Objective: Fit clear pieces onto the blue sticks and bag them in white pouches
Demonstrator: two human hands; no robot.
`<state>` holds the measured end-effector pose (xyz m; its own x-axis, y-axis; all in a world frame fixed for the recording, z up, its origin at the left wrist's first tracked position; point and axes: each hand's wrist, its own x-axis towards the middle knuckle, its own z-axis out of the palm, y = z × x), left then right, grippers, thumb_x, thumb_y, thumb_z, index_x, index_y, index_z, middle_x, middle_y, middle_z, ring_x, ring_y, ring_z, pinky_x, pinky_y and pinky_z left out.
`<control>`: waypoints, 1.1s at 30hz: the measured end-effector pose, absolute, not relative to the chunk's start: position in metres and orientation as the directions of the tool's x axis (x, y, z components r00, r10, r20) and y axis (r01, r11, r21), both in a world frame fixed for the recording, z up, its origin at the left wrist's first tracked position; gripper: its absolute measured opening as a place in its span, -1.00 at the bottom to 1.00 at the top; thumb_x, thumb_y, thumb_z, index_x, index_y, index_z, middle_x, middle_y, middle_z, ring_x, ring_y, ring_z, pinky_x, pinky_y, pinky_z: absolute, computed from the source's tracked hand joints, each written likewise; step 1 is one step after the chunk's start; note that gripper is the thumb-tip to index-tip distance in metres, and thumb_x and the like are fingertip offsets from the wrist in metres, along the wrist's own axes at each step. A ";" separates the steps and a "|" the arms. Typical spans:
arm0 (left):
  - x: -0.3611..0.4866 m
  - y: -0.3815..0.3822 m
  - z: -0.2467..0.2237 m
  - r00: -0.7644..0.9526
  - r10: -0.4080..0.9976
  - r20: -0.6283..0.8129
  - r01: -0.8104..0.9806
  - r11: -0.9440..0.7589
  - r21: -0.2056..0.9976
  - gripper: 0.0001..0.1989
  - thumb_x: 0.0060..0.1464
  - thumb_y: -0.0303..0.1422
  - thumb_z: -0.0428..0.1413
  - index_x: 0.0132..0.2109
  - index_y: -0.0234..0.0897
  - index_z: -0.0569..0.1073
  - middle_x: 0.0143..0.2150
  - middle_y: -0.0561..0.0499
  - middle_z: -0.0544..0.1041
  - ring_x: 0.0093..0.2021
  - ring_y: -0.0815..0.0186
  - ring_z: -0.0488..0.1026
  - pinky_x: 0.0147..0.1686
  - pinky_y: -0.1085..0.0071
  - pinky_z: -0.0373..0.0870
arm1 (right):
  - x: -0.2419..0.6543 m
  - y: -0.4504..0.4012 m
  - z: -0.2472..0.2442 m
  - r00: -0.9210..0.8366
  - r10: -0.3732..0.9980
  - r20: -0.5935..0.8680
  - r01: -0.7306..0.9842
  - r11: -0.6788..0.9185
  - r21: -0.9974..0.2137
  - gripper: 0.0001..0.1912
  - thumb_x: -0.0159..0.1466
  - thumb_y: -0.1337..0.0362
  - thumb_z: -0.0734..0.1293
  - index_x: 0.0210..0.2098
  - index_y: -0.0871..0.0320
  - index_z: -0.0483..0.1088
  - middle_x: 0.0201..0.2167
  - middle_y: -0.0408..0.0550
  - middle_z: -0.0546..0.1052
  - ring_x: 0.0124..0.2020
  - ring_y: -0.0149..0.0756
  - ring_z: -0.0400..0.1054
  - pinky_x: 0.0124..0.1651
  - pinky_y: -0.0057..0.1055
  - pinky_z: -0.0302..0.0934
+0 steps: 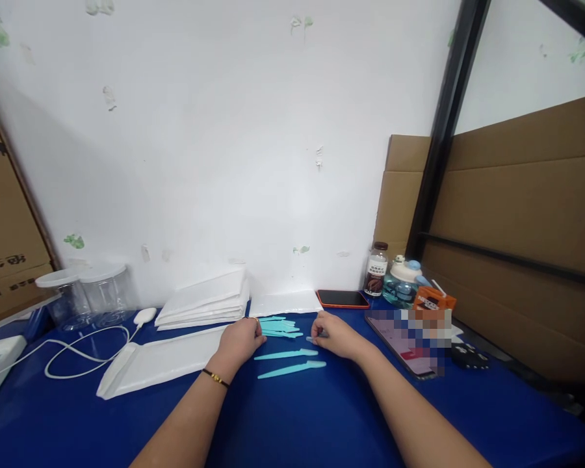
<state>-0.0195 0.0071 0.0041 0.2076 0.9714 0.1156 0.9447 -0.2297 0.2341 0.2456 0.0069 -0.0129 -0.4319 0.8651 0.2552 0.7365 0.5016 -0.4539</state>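
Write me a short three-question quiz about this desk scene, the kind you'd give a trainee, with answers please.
1. What stands just right of the orange-edged phone?
A) The clear jars
B) The brown-capped bottle
C) The stack of white packets
2. True or false: the left hand has a bracelet at its wrist.
3. How many turquoise tools lie apart from the bunch beside that hand?

Key: 1 B; 2 true; 3 two.

The left grip (241, 339) touches the near-side ends of a bunch of teal razors (283, 328) on the blue worktop (292, 422); the right grip (334, 333) has its fingertips at a small clear piece (311, 339). Two loose razors (292, 370) lie closer to the person, apart.
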 end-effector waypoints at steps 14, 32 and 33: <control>0.000 0.009 -0.002 0.462 0.849 0.255 0.827 -0.517 0.223 -0.87 0.05 -0.36 0.01 -0.27 -0.18 0.44 -0.24 -0.02 0.43 -0.18 0.25 0.34 -0.20 0.39 0.20 | 0.236 0.002 -0.006 -0.323 0.887 0.330 0.715 0.457 -0.529 -0.95 0.13 0.31 0.27 -0.44 0.15 0.36 -0.51 -0.14 0.44 -0.51 -0.42 0.23 -0.49 -0.54 0.00; 0.003 -0.001 0.020 0.487 0.811 0.326 0.646 -0.585 0.490 -0.65 0.20 -0.20 -0.24 -0.29 -0.20 0.38 -0.31 0.04 0.42 -0.25 0.33 0.34 -0.24 0.48 0.20 | 0.236 0.002 0.009 -0.101 0.857 0.505 0.269 0.512 -0.816 -0.72 0.14 0.11 0.28 -0.28 0.16 0.45 -0.47 -0.09 0.44 -0.41 -0.33 0.33 -0.32 -0.42 0.22; 0.002 -0.001 0.020 0.489 0.814 0.313 0.651 -0.579 0.491 -0.64 0.20 -0.20 -0.25 -0.28 -0.20 0.40 -0.31 0.04 0.43 -0.25 0.33 0.34 -0.25 0.48 0.20 | 0.235 0.001 0.010 -0.107 0.849 0.518 0.263 0.526 -0.809 -0.73 0.13 0.11 0.29 -0.29 0.16 0.46 -0.44 -0.08 0.45 -0.40 -0.33 0.33 -0.31 -0.42 0.23</control>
<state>0.0024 -0.0007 0.0204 0.4889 0.8143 0.3128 0.6511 -0.5793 0.4905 0.2351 0.0009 0.0099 -0.1066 0.8490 0.5175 0.2633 0.5260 -0.8087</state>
